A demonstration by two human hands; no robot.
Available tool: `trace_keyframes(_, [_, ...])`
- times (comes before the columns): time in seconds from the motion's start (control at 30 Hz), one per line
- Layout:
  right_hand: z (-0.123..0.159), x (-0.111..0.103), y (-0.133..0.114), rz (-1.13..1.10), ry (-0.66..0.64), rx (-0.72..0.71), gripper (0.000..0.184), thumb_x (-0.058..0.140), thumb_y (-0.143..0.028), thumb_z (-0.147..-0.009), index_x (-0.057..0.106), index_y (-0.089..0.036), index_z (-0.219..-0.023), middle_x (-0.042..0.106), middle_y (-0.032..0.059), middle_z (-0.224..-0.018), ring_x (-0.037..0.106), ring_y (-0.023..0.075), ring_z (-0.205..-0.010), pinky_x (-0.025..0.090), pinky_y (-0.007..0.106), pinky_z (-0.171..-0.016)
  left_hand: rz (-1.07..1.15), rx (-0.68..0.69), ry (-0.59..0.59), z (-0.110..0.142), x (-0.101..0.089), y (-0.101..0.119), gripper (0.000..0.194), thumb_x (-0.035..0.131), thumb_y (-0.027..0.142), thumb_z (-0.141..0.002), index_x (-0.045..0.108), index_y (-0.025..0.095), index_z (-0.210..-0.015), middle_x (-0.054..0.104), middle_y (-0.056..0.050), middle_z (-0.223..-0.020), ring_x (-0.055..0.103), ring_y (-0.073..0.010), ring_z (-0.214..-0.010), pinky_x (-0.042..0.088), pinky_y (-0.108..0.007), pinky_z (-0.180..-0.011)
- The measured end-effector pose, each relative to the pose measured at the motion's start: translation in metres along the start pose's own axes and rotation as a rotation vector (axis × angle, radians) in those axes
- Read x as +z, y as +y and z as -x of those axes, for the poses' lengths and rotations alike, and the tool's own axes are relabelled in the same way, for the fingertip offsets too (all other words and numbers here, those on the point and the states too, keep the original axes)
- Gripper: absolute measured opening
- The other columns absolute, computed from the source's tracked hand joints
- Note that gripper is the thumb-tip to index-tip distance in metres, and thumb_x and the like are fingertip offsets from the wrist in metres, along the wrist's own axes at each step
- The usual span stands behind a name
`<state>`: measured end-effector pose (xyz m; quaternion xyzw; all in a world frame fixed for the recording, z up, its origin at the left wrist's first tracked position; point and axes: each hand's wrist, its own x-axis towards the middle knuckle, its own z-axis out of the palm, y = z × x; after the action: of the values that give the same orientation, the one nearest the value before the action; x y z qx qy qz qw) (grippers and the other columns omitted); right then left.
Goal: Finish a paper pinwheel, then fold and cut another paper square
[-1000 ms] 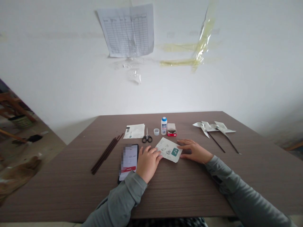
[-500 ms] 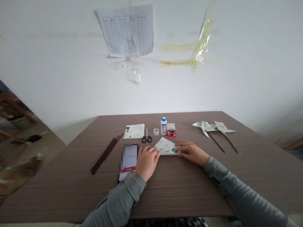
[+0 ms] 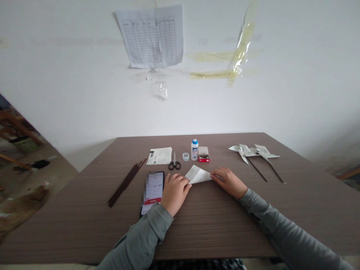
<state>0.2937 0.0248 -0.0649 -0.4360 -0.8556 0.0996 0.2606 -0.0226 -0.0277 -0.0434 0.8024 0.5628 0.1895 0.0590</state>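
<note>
A small printed paper square (image 3: 197, 174) lies on the brown table (image 3: 213, 225), folded over into a triangle. My left hand (image 3: 174, 192) rests with curled fingers on the paper's left corner. My right hand (image 3: 228, 181) presses on its right corner, fingers bent down onto it. Both hands hold the fold between them. A phone (image 3: 153, 190) with a lit screen lies just left of my left hand.
Behind the paper stand scissors (image 3: 174, 164), a small clear cup (image 3: 185, 156), a white glue bottle (image 3: 194, 149) and a red box of pins (image 3: 204, 155). A paper sheet (image 3: 160, 155) and dark sticks (image 3: 126, 182) lie left. Two paper pinwheels (image 3: 254, 153) lie at right.
The flat paper square has been folded over diagonally into a triangle. My right hand moved the near corner up and away; my left hand stayed on the left corner.
</note>
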Motion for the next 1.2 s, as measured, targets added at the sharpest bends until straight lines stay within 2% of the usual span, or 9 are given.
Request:
trace_keyframes(0.1, [0.001, 0.001, -0.002, -0.031, 0.008, 0.01, 0.024, 0.068, -0.034, -0.124, 0.091, -0.027, -0.124, 0.097, 0.01, -0.113, 0.092, 0.036, -0.11, 0.075, 0.056, -0.116, -0.011, 0.0, 0.053, 0.0, 0.001, -0.001, 0.023, 0.08, 0.02, -0.122, 0.101, 0.03, -0.118, 0.099, -0.01, -0.125, 0.087, -0.0387, -0.142, 0.056, -0.072, -0.145])
trace_keyframes(0.2, [0.002, 0.001, -0.003, -0.074, 0.022, 0.022, 0.023, 0.074, -0.036, -0.117, 0.089, -0.029, -0.132, 0.098, 0.0068, -0.113, 0.093, 0.0357, -0.115, 0.074, 0.057, -0.12, -0.002, -0.01, 0.106, 0.0, 0.0, -0.001, 0.023, 0.082, 0.018, -0.12, 0.101, 0.031, -0.126, 0.1, -0.01, -0.125, 0.089, -0.0373, -0.136, 0.06, -0.069, -0.143])
trace_keyframes(0.3, [0.003, 0.003, -0.004, -0.095, 0.06, 0.042, 0.017, 0.075, -0.037, -0.114, 0.084, -0.031, -0.126, 0.097, 0.0055, -0.111, 0.094, 0.0352, -0.115, 0.075, 0.056, -0.12, 0.004, -0.043, 0.115, 0.0, -0.002, 0.001, 0.025, 0.084, 0.016, -0.118, 0.1, 0.031, -0.13, 0.1, -0.009, -0.128, 0.091, -0.0364, -0.135, 0.061, -0.068, -0.143])
trace_keyframes(0.47, [0.003, 0.007, -0.009, -0.077, 0.111, 0.087, 0.004, 0.078, -0.036, -0.116, 0.077, -0.032, -0.116, 0.094, 0.0063, -0.104, 0.092, 0.0337, -0.1, 0.075, 0.052, -0.11, 0.003, -0.06, 0.103, -0.001, -0.005, 0.004, 0.022, 0.082, 0.017, -0.12, 0.099, 0.029, -0.127, 0.101, -0.009, -0.13, 0.091, -0.036, -0.136, 0.059, -0.068, -0.145])
trace_keyframes(0.6, [0.002, 0.005, -0.012, -0.053, 0.047, 0.07, 0.013, 0.076, -0.034, -0.12, 0.082, -0.031, -0.109, 0.093, 0.0054, -0.101, 0.091, 0.0336, -0.099, 0.073, 0.05, -0.108, -0.002, -0.05, 0.078, -0.002, -0.007, 0.004, 0.028, 0.08, 0.016, -0.119, 0.097, 0.03, -0.136, 0.1, -0.009, -0.128, 0.09, -0.0355, -0.134, 0.059, -0.066, -0.143])
trace_keyframes(0.73, [0.003, 0.002, -0.011, -0.016, 0.009, 0.026, 0.016, 0.077, -0.037, -0.119, 0.092, -0.032, -0.121, 0.095, 0.0061, -0.108, 0.091, 0.0331, -0.103, 0.073, 0.053, -0.11, -0.019, -0.04, 0.08, -0.002, -0.008, 0.004, 0.041, 0.078, 0.015, -0.119, 0.092, 0.03, -0.155, 0.098, -0.008, -0.124, 0.089, -0.0349, -0.131, 0.059, -0.065, -0.143])
trace_keyframes(0.8, [0.003, 0.002, -0.008, 0.006, 0.015, 0.011, 0.021, 0.077, -0.039, -0.118, 0.095, -0.033, -0.128, 0.096, 0.0055, -0.111, 0.091, 0.0319, -0.103, 0.074, 0.052, -0.11, -0.029, -0.026, 0.074, -0.001, -0.007, 0.005, 0.043, 0.076, 0.015, -0.121, 0.091, 0.031, -0.158, 0.097, -0.008, -0.122, 0.088, -0.035, -0.131, 0.059, -0.065, -0.142])
trace_keyframes(1.0, [0.003, 0.006, -0.005, 0.043, 0.026, 0.004, 0.025, 0.076, -0.038, -0.121, 0.1, -0.033, -0.13, 0.1, 0.0111, -0.128, 0.094, 0.0355, -0.119, 0.074, 0.054, -0.113, -0.065, 0.02, 0.085, 0.001, -0.004, 0.005, 0.029, 0.076, 0.018, -0.123, 0.099, 0.033, -0.13, 0.094, -0.008, -0.118, 0.084, -0.036, -0.129, 0.058, -0.067, -0.14])
trace_keyframes(1.2, [0.003, 0.007, -0.004, 0.056, 0.025, 0.003, 0.023, 0.081, -0.035, -0.121, 0.103, -0.034, -0.128, 0.099, 0.0113, -0.125, 0.095, 0.0358, -0.117, 0.075, 0.055, -0.113, -0.085, 0.014, 0.063, 0.002, -0.006, 0.008, 0.03, 0.077, 0.016, -0.12, 0.102, 0.032, -0.124, 0.095, -0.01, -0.123, 0.084, -0.0388, -0.134, 0.055, -0.074, -0.142])
